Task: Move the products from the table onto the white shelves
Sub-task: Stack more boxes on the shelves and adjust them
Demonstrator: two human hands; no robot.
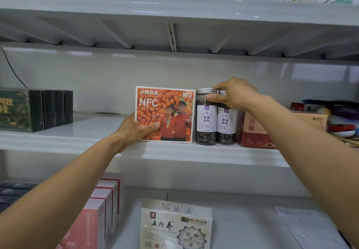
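An orange NFC juice box (165, 110) stands upright on the middle white shelf (77, 138). My left hand (136, 130) grips its lower left corner, thumb across the front. Right beside the box stand two clear jars of dark berries with silver lids: the left jar (206, 120) and the right jar (226, 124). My right hand (233, 93) holds the tops of both jars, thumb on the left jar's front, fingers curled over the lids. The right jar's lid is mostly hidden under that hand.
Dark green boxes (33, 109) fill the shelf's left end. A red box (252, 130) and mixed goods sit to the right of the jars. Below are pink boxes (101, 210), a white box (174, 225) and a paper sheet (307, 227). Paper cups line the top shelf (174, 6).
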